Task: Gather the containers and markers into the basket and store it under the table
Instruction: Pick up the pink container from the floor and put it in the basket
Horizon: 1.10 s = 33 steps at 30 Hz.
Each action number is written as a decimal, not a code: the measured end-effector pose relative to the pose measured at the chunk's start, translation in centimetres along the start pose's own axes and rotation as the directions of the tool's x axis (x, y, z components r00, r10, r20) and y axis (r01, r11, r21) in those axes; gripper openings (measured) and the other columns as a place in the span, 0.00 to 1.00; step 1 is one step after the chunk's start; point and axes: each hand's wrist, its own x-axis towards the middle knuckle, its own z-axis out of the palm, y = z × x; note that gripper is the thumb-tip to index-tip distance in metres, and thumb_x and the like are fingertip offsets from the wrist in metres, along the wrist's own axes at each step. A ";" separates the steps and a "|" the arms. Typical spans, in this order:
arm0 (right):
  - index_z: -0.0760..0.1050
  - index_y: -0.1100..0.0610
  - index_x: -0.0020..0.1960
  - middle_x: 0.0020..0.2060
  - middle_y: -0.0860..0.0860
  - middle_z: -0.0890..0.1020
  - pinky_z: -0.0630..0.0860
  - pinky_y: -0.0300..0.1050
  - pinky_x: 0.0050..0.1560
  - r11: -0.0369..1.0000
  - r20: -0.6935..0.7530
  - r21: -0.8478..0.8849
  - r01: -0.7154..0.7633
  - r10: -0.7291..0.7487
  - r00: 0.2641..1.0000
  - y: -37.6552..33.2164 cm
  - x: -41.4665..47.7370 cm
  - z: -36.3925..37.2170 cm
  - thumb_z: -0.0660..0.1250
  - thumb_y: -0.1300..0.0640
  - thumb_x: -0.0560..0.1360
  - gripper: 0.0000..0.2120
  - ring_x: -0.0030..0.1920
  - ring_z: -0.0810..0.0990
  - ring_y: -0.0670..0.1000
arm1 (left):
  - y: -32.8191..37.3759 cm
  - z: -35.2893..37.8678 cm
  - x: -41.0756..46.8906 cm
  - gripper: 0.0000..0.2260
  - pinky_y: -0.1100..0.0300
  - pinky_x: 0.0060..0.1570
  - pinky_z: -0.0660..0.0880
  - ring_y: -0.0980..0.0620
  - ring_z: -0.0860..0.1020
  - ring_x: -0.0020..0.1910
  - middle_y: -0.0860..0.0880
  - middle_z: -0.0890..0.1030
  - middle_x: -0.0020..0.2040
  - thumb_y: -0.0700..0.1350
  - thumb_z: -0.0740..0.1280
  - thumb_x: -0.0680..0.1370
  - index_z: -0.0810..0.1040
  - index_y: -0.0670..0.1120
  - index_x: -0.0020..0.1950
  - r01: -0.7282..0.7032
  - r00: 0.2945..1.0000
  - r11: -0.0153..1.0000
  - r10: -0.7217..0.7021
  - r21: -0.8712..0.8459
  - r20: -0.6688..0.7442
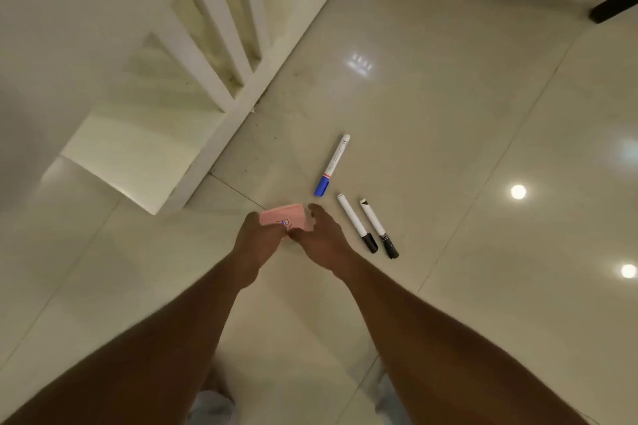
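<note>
A small pink container (286,219) with a printed label sits low over the glossy floor, held between both hands. My left hand (257,240) grips its left side and my right hand (322,241) grips its right side. To the right, three markers lie on the tiles: a white marker with a blue cap (332,166), and two white markers with black caps (357,223) (379,228) side by side, just right of my right hand. No basket is in view.
A white slatted structure (221,55) rises from the floor at the upper left, its base close to the pink container. A dark furniture leg (612,5) shows at the top right. Ceiling lights reflect on the tiles at the right.
</note>
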 end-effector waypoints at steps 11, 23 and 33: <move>0.72 0.55 0.65 0.57 0.53 0.80 0.79 0.52 0.55 0.978 -0.158 0.206 -0.043 0.077 0.984 -5.0 -13.8 -0.7 0.69 0.58 0.75 0.19 0.56 0.79 0.55 | 2.0 -5.1 -11.7 0.15 0.47 0.53 0.79 0.41 0.78 0.52 0.42 0.77 0.54 0.38 0.65 0.74 0.74 0.42 0.61 0.069 0.995 0.995 -0.064 -0.067 0.071; 0.77 0.54 0.52 0.43 0.53 0.86 0.83 0.53 0.39 0.842 -0.283 0.539 0.033 0.144 0.948 -21.4 -37.9 0.5 0.71 0.53 0.75 0.08 0.45 0.85 0.53 | 8.8 -23.8 -32.5 0.14 0.52 0.51 0.79 0.48 0.81 0.51 0.49 0.82 0.51 0.38 0.64 0.73 0.75 0.50 0.57 -0.254 0.961 0.967 0.251 0.018 0.119; 0.79 0.57 0.47 0.40 0.55 0.86 0.80 0.48 0.32 0.743 -0.309 0.655 0.139 0.095 0.946 -41.4 -38.2 8.4 0.74 0.58 0.72 0.06 0.36 0.83 0.49 | 17.1 -46.3 -32.0 0.06 0.51 0.50 0.78 0.51 0.82 0.47 0.50 0.82 0.45 0.41 0.69 0.71 0.81 0.47 0.48 -0.324 0.944 0.945 0.326 -0.041 0.045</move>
